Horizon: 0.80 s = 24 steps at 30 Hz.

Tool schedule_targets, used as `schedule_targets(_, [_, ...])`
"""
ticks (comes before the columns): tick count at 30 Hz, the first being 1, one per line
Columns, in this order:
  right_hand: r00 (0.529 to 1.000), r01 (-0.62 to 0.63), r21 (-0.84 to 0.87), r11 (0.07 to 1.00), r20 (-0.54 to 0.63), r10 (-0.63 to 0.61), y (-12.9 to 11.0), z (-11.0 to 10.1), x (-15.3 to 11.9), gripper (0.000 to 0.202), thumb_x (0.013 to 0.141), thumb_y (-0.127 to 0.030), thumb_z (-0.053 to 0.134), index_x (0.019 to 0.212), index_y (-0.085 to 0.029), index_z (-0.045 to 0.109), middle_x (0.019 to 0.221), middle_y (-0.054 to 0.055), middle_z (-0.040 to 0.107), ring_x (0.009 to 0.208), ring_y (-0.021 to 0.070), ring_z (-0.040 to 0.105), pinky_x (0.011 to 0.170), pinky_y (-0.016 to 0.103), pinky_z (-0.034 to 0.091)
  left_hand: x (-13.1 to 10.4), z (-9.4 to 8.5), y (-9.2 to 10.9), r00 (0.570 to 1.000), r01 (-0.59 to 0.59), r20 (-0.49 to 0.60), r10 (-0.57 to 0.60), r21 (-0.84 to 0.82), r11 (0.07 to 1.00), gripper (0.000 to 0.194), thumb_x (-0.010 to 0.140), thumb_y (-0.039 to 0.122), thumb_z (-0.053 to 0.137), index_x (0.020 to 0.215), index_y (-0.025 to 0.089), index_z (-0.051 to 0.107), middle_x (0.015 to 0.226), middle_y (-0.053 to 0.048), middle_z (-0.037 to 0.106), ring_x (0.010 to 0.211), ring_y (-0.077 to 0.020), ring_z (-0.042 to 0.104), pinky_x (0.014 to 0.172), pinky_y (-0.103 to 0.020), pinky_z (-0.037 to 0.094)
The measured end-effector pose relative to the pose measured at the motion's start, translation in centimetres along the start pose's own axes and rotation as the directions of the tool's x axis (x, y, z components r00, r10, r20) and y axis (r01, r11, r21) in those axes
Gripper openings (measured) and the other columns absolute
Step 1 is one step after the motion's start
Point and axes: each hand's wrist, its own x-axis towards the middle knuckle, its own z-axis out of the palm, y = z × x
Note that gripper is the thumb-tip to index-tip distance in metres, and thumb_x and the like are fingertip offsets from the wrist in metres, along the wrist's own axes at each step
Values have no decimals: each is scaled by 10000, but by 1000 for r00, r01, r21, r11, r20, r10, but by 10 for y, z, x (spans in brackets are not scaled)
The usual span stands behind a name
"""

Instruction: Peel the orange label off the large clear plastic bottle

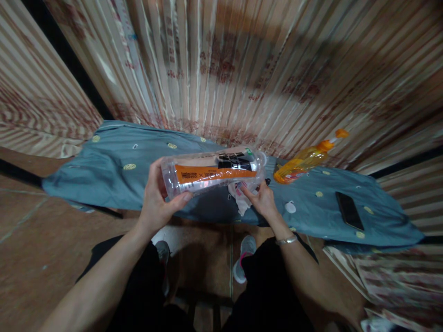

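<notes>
We see a clear plastic container (207, 173) with an orange and black label, held on its side over the desk (104, 184), its right end a bit higher in the view. We mark the left hand (155, 193) as wrapped round the wide left end, thumb on the near side, fingers going behind. The right hand (261, 199) is at the other end, thumb pointing left just below the container. Its fingers are partly hidden, so we can't tell if it pinches the container, the pale crumpled piece (241, 203) by the thumb, or both. We note a metal bracelet (286, 240) on the right wrist.

Right of the hands we have a bottle of orange liquid (302, 161) with an orange cap, seen slanting; a small white round piece (290, 207) near the desk's front edge; and a dark phone (349, 210) farther right. We log blue-green cloth with yellow motifs over the desk, a pleated curtain (242, 60) behind it, and below, a grey shoe (245, 258) on the brownish floor (31, 240).
</notes>
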Motion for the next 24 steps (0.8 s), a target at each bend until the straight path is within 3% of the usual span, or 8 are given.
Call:
schedule_targets(8, [1000, 3, 3, 1000, -1, -3, -1, -1, 0, 678, 759, -685, 641, 1159, -139, 598, 925, 150, 764, 847, 331, 736, 733, 410, 567, -3, 2, 5, 999, 40, 10, -40, 35, 999, 738, 624, 592, 823, 1194, 227, 528, 1079, -85, 677, 942, -297, 702, 720, -407, 619])
schedule_targets(24, [999, 47, 35, 998, 20, -47, -2, 3, 2, 553, 798, -530, 686, 1188, -150, 585, 960, 134, 772, 868, 306, 745, 755, 398, 565, -13, 7, 4, 996, 51, -72, -49, 27, 998, 832, 572, 656, 833, 1194, 205, 514, 1121, -104, 659, 1002, -311, 689, 804, -418, 605])
